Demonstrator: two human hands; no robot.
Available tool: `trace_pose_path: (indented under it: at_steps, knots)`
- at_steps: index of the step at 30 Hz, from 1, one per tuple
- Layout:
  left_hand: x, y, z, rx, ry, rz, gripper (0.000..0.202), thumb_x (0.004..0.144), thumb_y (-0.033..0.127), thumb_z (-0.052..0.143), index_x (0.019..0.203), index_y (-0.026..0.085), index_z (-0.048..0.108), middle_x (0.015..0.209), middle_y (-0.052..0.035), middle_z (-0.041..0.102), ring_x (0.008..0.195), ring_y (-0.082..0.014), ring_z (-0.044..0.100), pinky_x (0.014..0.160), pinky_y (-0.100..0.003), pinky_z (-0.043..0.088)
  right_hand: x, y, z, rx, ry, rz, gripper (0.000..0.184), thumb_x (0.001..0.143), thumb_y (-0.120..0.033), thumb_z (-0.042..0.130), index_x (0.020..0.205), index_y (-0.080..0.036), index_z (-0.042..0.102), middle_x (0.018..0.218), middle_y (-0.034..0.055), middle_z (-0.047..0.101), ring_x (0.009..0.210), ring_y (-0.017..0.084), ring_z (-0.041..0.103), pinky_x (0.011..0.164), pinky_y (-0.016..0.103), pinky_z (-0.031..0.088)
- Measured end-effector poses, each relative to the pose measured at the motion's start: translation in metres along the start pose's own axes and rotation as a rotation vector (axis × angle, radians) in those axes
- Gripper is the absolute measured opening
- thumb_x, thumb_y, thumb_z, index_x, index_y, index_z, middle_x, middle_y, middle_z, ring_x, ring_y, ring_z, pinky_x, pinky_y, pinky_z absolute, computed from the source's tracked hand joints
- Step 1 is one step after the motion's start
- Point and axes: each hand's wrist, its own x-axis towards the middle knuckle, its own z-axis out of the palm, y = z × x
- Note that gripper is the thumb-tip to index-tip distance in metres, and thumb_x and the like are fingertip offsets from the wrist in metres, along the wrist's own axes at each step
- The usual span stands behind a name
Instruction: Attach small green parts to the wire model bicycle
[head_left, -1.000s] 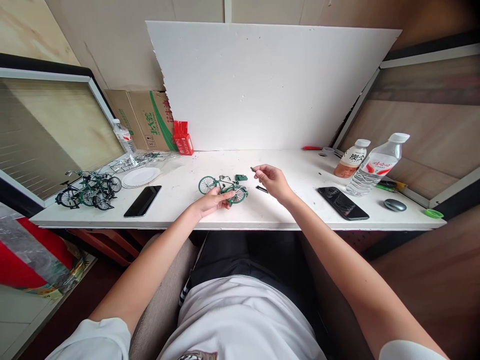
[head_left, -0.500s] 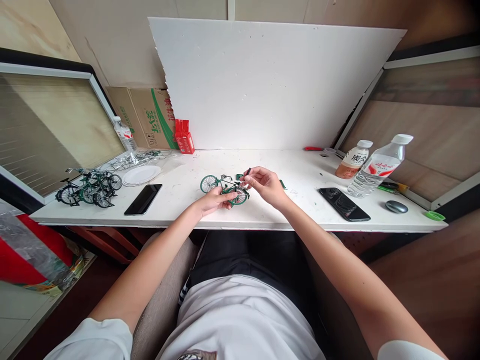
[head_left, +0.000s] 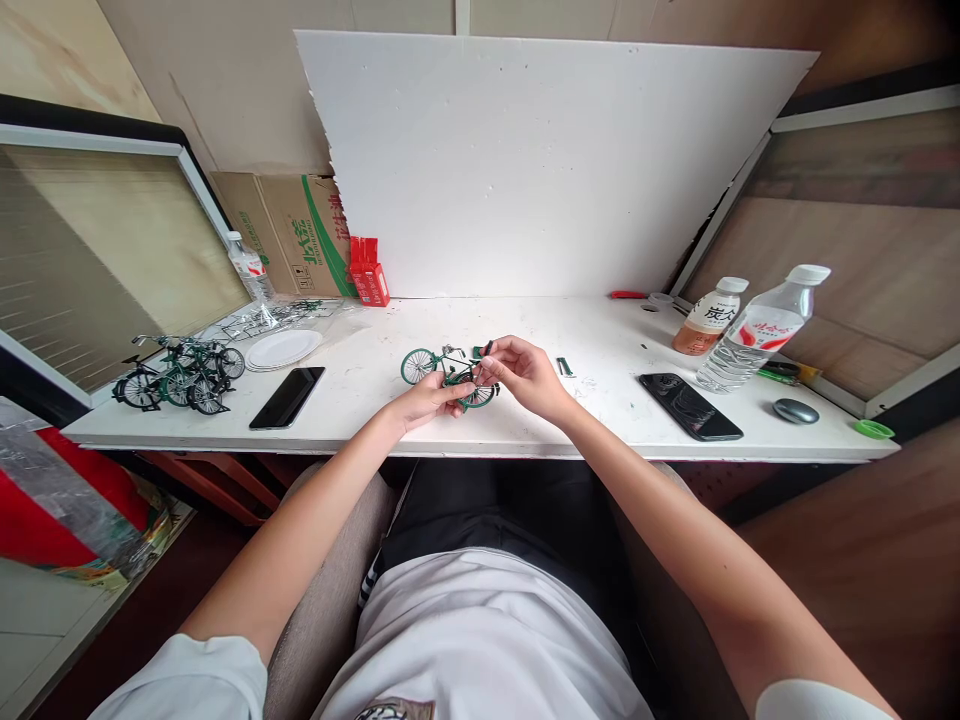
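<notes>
A green miniature bicycle [head_left: 417,366] stands near the table's front edge, its front wheel to the left. My left hand [head_left: 429,399] is closed on its frame around the middle. Above the rear wheel, my right hand [head_left: 525,376] pinches a small dark part [head_left: 487,349] between thumb and fingertips; its exact kind is too small to tell. A small green piece [head_left: 477,352] shows just behind these fingertips. Another green part [head_left: 564,367] lies on the table to the right of my right hand.
Several finished-looking miniature bicycles [head_left: 177,375] cluster at the left, beside a phone [head_left: 287,398] and white plates [head_left: 283,349]. On the right are another phone [head_left: 690,406], a water bottle [head_left: 757,330], a drink bottle [head_left: 709,317] and a mouse [head_left: 795,411]. A white board [head_left: 555,170] leans behind.
My right hand has shifted slightly left, bringing the dark part closer to the bicycle's rear. The green part on the right is more exposed. My left hand keeps its hold.
</notes>
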Motion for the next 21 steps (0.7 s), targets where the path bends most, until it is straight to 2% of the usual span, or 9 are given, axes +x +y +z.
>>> trace_pose_path:
  at_steps: [8,21]
  knots:
    - [-0.0015,0.0016,0.0025,-0.008,0.017,-0.003,0.054,0.069,0.035,0.1,0.104,0.015,0.065,0.107,-0.0076,0.069,0.089,-0.0151,0.06,0.069,-0.029,0.042,0.0,0.0019,-0.0004,-0.026,-0.014,0.019,0.046,0.091,-0.063,0.081,0.106,-0.022,0.065,0.092,0.0044,0.075,0.084,0.02,0.076,0.085,0.039,0.067]
    - [-0.0029,0.0026,0.0028,0.007,0.047,-0.022,0.054,0.07,0.034,0.1,0.106,0.017,0.064,0.105,-0.0073,0.07,0.087,-0.0167,0.063,0.07,-0.031,0.043,-0.0028,-0.0039,0.0002,-0.135,-0.037,-0.005,0.045,0.095,-0.065,0.074,0.109,-0.023,0.065,0.096,0.0053,0.074,0.087,0.021,0.075,0.085,0.039,0.066]
